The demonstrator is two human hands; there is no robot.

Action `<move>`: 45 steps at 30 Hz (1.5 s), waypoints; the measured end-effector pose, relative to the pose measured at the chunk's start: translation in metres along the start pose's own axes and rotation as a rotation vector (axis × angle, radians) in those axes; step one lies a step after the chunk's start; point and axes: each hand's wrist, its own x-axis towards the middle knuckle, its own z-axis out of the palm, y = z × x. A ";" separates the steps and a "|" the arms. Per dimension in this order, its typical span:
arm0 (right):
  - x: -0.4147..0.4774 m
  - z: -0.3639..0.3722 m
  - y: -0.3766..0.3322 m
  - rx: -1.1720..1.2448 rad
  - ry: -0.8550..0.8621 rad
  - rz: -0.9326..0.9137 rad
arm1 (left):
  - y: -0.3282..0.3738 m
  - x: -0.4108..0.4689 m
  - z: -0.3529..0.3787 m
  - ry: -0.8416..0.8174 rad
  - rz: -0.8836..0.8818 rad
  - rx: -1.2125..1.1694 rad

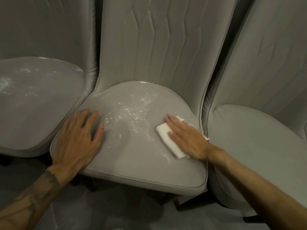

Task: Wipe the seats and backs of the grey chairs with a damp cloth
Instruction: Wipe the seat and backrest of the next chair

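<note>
Three grey upholstered chairs stand side by side. The middle chair's seat (132,155) fills the centre, glistening with wet speckles near its middle; its quilted back (157,47) rises behind. A folded white cloth (165,138) lies on the right side of this seat. My right hand (187,138) presses flat on the cloth with straight fingers. My left hand (78,136) rests flat on the left edge of the same seat, fingers spread, holding nothing.
The left chair's seat (36,105) also shows wet speckles. The right chair's seat (252,146) looks dry and touches the middle one. Grey floor (108,209) and dark chair legs lie below the seats' front edges.
</note>
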 end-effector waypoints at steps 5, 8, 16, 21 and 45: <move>-0.007 -0.006 -0.024 0.007 -0.001 0.157 | -0.002 0.002 0.001 0.021 -0.005 -0.005; -0.039 0.023 -0.074 0.065 -0.015 -0.058 | -0.002 0.002 0.003 0.020 -0.004 -0.011; -0.061 -0.002 -0.041 -0.061 0.014 0.260 | -0.001 0.002 0.000 -0.001 -0.012 -0.021; -0.079 0.032 -0.102 0.078 0.010 -0.030 | -0.003 0.002 0.001 -0.020 -0.006 -0.019; 0.007 0.013 -0.028 -0.015 0.262 0.381 | 0.008 0.003 -0.010 -0.056 -0.012 0.003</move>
